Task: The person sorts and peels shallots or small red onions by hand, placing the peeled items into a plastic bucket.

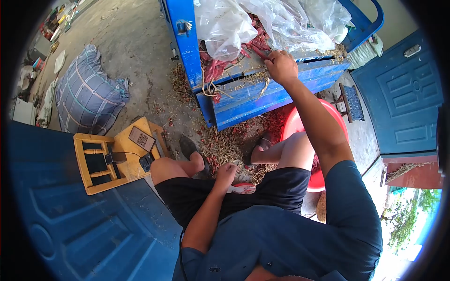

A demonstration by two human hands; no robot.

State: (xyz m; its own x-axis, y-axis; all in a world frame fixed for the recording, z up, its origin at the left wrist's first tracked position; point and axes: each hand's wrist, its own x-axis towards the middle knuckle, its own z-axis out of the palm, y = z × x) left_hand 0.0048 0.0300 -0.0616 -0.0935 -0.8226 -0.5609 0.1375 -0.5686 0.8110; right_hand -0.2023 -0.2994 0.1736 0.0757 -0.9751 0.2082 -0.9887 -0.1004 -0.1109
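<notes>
My right hand point(282, 67) reaches onto the edge of a blue metal cart bed point(262, 96), its fingers closed at a dark red pod. More dried red pods point(216, 69) lie on the cart bed, partly under clear plastic sheets point(276, 28). My left hand point(227, 174) is held low between my knees, its fingers curled together. Whether it holds anything is too small to tell. Below it a red and white item point(243, 188) shows in part between my thighs. A red plastic tub point(344, 121) stands by my right leg, partly hidden by my arm and leg.
A yellow wooden chair point(124, 175) with a phone point(142, 139) on it stands at my left. Behind it lies a stuffed plaid sack point(89, 93). Straw and red scraps point(220, 150) litter the floor. A small stool point(351, 103) and blue doors point(403, 93) are at the right.
</notes>
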